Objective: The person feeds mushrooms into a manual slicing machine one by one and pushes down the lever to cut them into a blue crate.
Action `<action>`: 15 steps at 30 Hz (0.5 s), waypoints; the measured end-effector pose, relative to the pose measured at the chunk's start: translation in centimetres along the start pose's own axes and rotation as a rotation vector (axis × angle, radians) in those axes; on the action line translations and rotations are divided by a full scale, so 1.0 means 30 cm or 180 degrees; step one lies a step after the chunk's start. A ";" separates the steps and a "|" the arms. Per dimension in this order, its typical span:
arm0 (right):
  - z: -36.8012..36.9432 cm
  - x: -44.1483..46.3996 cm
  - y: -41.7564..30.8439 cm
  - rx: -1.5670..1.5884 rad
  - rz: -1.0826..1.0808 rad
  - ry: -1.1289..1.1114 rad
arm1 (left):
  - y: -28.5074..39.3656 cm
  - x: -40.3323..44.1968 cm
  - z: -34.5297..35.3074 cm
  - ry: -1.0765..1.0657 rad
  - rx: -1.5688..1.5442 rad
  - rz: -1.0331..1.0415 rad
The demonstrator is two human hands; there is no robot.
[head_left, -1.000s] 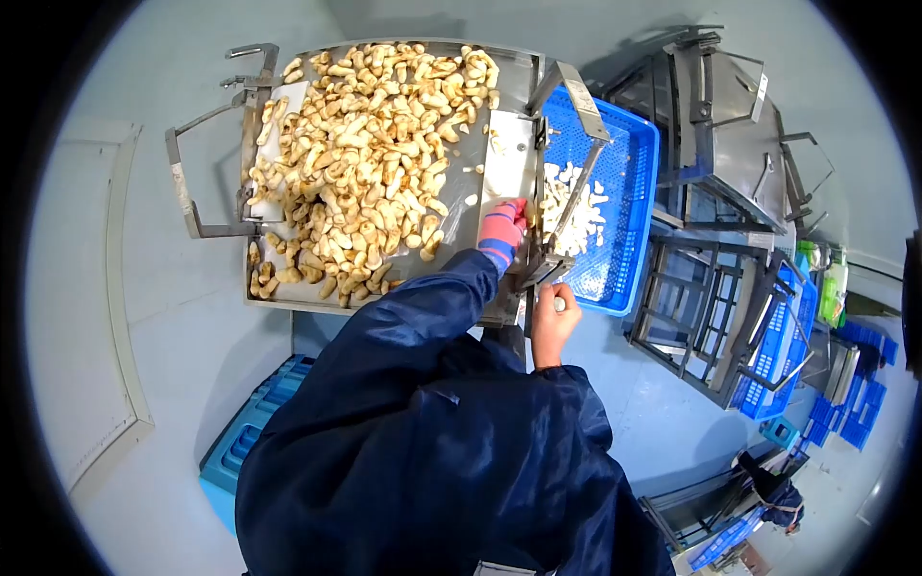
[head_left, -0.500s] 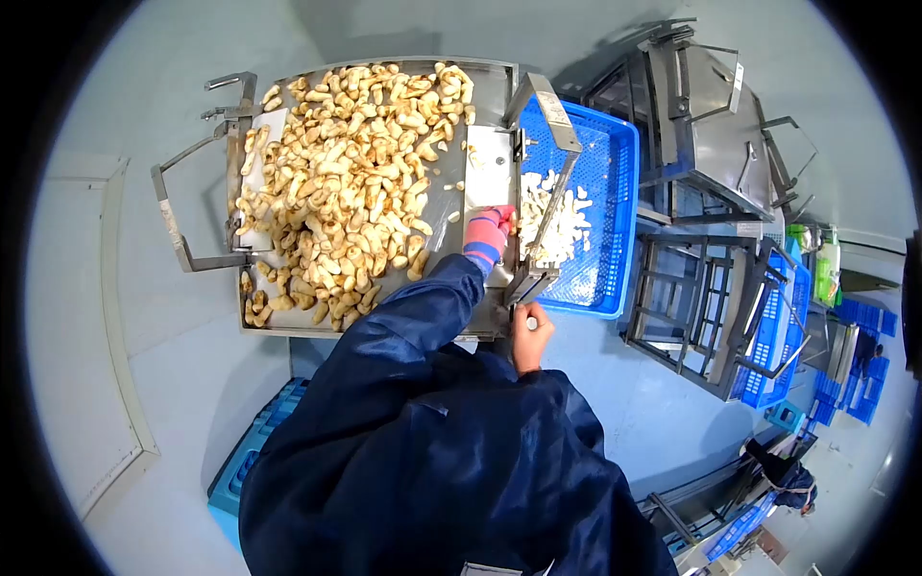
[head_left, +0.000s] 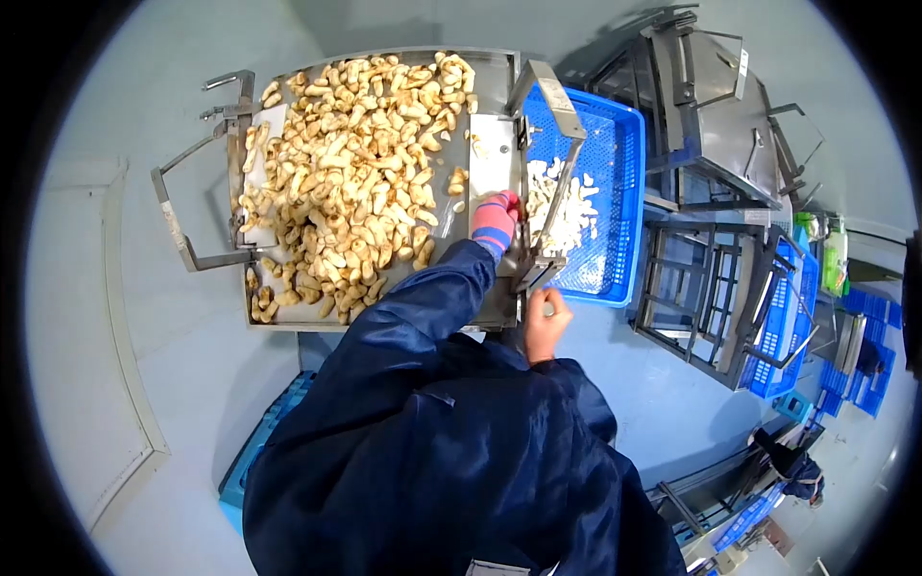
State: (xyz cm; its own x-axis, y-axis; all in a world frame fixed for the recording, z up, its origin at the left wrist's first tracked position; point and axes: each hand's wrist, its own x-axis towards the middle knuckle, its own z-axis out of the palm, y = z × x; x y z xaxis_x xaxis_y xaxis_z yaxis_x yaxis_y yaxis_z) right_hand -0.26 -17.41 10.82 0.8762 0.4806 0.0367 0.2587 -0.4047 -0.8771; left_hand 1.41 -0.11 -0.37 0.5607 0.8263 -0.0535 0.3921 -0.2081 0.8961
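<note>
My left hand [head_left: 496, 217], in a pink and blue striped glove, is closed at the right edge of the white board [head_left: 493, 158], beside the cutter's metal frame. Whatever its fingers hold is hidden. My bare right hand [head_left: 545, 324] is wrapped round a handle [head_left: 548, 309] whose round end shows, just below the metal cutter [head_left: 540, 273]. Left of the board, a large heap of pale, brown-tipped, mushroom-like pieces [head_left: 351, 182] covers much of the steel tray [head_left: 495, 72]. Small white cut pieces [head_left: 573, 208] lie in the blue basket [head_left: 619, 259] right of the cutter.
A second metal cutter frame [head_left: 197, 221] is fixed at the tray's left side. Steel stands [head_left: 711, 115] and another blue basket [head_left: 792, 317] are on the right. A turquoise crate [head_left: 264, 432] sits low on the left. Another person [head_left: 797, 470] is far off at lower right.
My right hand has shifted slightly right and away from me with the handle. My left hand remains by the cutter. A brownish piece now lies on the tray just left of the board.
</note>
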 end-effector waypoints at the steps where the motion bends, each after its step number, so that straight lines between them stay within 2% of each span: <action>1: 0.020 -0.021 0.067 0.0096 0.0076 -0.0046 | -0.006 0.009 0.005 -0.0124 -0.0240 -0.0134; 3: 0.030 -0.035 0.120 0.0153 0.0071 -0.0117 | -0.013 0.014 0.010 -0.0214 -0.0449 -0.0224; 6: -0.012 0.020 -0.084 0.0035 0.0132 0.0116 | 0.057 0.003 -0.040 -0.0172 0.0201 0.0027; 7: -0.021 0.032 -0.125 0.0100 0.0499 0.0007 | 0.025 0.011 -0.016 -0.0066 0.0248 0.0100; 10: 0.023 -0.019 0.032 0.0033 -0.0036 0.0141 | 0.020 0.011 -0.009 -0.0248 -0.0012 -0.0106; 14: 0.036 -0.041 0.109 0.0089 0.0133 -0.0090 | 0.009 -0.002 0.013 -0.0111 -0.0364 -0.0623; 15: 0.038 -0.043 0.126 0.0029 0.0136 -0.0095 | 0.017 -0.011 0.025 0.0090 -0.0253 -0.0461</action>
State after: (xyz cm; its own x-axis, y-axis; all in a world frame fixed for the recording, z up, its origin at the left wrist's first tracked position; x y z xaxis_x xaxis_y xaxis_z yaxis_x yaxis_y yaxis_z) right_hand -0.88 -18.67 6.90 0.8738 0.4860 -0.0151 0.2174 -0.4182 -0.8819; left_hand 1.99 -0.89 -0.22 0.4813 0.8593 -0.1731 0.4077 -0.0446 0.9120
